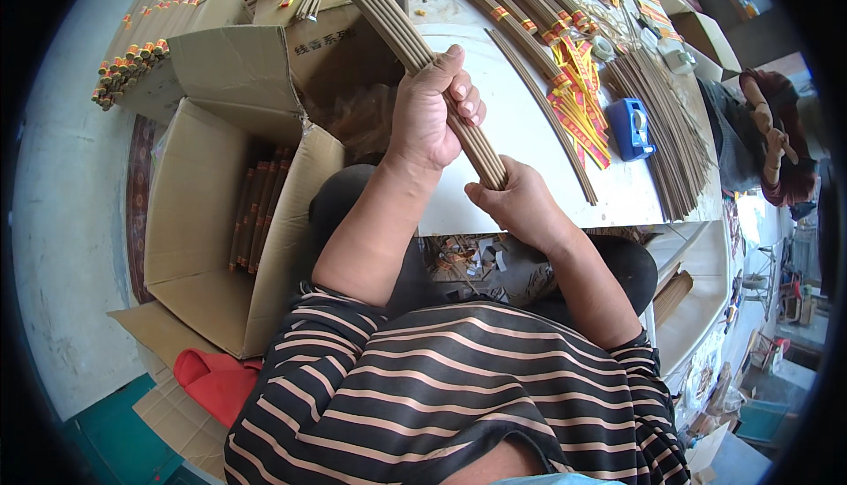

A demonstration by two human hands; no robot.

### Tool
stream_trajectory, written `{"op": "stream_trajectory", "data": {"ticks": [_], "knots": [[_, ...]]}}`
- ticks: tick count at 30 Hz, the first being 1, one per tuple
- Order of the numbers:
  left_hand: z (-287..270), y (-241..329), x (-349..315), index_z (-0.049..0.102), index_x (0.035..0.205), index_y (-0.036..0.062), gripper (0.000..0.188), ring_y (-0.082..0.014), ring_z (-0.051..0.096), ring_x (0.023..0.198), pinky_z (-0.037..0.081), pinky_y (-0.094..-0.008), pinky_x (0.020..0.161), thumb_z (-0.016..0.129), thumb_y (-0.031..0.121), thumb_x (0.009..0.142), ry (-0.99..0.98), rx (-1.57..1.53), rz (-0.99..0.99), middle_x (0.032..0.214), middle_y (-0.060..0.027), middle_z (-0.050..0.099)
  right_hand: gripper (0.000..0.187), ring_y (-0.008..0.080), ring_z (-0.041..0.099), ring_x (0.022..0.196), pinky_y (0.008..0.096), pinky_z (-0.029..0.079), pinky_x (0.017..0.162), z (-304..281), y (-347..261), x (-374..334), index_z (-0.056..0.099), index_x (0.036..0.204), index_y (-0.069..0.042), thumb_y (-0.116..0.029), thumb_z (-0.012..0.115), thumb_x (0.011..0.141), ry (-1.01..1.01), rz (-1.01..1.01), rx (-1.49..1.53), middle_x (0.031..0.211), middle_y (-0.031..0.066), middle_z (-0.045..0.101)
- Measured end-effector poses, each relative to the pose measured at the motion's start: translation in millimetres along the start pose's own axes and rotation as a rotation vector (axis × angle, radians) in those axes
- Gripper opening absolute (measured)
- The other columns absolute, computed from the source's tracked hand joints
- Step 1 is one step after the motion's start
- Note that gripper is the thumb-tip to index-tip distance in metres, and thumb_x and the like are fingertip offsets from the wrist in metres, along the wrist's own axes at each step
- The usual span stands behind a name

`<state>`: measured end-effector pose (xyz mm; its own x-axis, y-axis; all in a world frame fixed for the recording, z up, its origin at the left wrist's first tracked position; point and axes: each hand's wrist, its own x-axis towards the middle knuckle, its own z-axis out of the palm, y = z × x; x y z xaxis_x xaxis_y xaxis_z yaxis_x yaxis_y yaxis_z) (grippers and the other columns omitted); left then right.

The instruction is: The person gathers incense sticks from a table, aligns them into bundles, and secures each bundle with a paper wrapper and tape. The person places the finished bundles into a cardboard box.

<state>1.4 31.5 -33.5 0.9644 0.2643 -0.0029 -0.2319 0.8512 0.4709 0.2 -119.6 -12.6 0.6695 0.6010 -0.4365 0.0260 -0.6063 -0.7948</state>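
A bundle of thin brown incense sticks (379,13) slants across in front of me, from upper left down to the right. My left hand (430,107) is wrapped round its middle, thumb on top. At the bundle's lower end, my right hand (522,207) grips the sticks, its thumb showing and most fingers hidden behind. Beyond my hands, a narrow row of loose sticks (543,110) lies on the white table (490,110). Red and yellow paper bands (580,114) are heaped to its right, beside a blue tape dispenser (629,128).
Banded incense bundles (520,22) lie toward the table's far side; a wide spread of loose sticks (670,154) covers its right. At left, an open cardboard box (198,220) holds wrapped bundles (258,211). More bundles (146,35) are stacked behind it. Another person (776,136) is at far right.
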Motion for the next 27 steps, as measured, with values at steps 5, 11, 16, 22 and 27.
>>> {"op": "stream_trajectory", "data": {"ticks": [5, 11, 16, 22, 27], "knots": [[2.4, 1.6, -2.0, 0.045, 0.061, 0.0141, 0.032, -0.0093, 0.042, 0.042, 0.037, -0.024, 0.042, 0.06, 0.026, 0.087, 0.036, -0.018, 0.015, 0.052, 0.0029, 0.044, 0.028, 0.0122, 0.048, 0.055, 0.0291, 0.042, 0.052, 0.9, 1.1, 0.6, 0.053, 0.082, 0.0, -0.025, 0.065, 0.08, -0.012, 0.009, 0.021, 0.058, 0.0039, 0.05], [3.5, 7.4, -2.1, 0.045, 0.06, 0.0136, 0.034, -0.0094, 0.041, 0.042, 0.035, -0.0244, 0.042, 0.058, 0.027, 0.088, 0.028, 0.07, 0.078, 0.052, 0.0027, 0.043, 0.039, 0.0133, 0.05, 0.067, 0.028, 0.044, 0.059, 1.2, 16.2, -1.4, 0.051, 0.089, 0.001, -0.03, 0.072, 0.077, 0.204, -0.314, -0.003, 0.076, 0.0062, 0.053], [-1.0, 17.8, -0.5, 0.044, 0.057, 0.0139, 0.035, -0.0116, 0.045, 0.042, 0.038, -0.0272, 0.043, 0.062, 0.026, 0.085, 0.03, 0.071, 0.151, 0.049, 0.002, 0.043, 0.018, 0.0133, 0.051, 0.073, 0.0267, 0.046, 0.065, -6.2, 9.4, -17.6, 0.057, 0.086, -0.001, -0.01, 0.07, 0.078, 0.42, -0.499, -0.206, 0.082, 0.0066, 0.055], [-2.6, 23.9, -0.8, 0.042, 0.059, 0.0153, 0.036, -0.0097, 0.044, 0.045, 0.038, -0.025, 0.045, 0.059, 0.028, 0.087, 0.016, 0.099, 0.196, 0.051, 0.0033, 0.044, 0.012, 0.012, 0.054, 0.069, 0.0246, 0.047, 0.065, 0.3, 18.1, -25.1, 0.061, 0.086, 0.001, -0.006, 0.067, 0.078, 0.419, -0.422, -0.121, 0.083, 0.0075, 0.057], [-3.2, 21.8, -0.8, 0.042, 0.058, 0.0149, 0.036, -0.0098, 0.044, 0.044, 0.038, -0.0252, 0.045, 0.059, 0.028, 0.087, -0.004, 0.111, 0.2, 0.051, 0.003, 0.044, 0.013, 0.0128, 0.055, 0.07, 0.0252, 0.047, 0.065, 0.4, 18.0, -24.6, 0.061, 0.087, 0.002, -0.007, 0.067, 0.079, 0.399, -0.329, -0.162, 0.083, 0.0082, 0.056]]}}
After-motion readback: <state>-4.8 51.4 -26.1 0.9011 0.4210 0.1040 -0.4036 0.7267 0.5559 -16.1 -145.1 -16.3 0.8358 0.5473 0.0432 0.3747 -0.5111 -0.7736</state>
